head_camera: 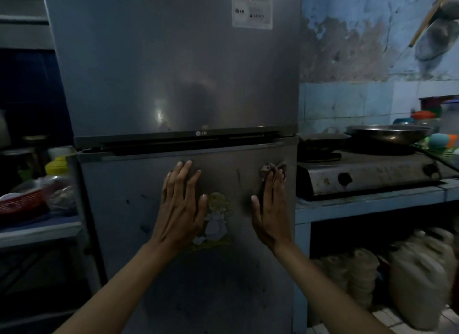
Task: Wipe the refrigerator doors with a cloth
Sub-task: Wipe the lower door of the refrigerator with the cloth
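Observation:
A grey two-door refrigerator fills the middle of the view, its upper door (173, 72) above a dark gap and its lower door (129, 221) below. My left hand (180, 207) lies flat on the lower door with straight fingers, just left of a faded cartoon sticker (217, 217). My right hand (269, 209) presses a small grey cloth (267, 169) flat against the lower door near its right edge. The cloth sticks out above my fingertips; the rest of it is hidden under my palm.
A gas stove (367, 177) with two metal pans (387, 132) sits on a blue counter (372, 204) right of the fridge. Plastic jugs (417, 284) stand beneath it. A shelf (37, 229) with a red basket (19, 204) and jars is on the left.

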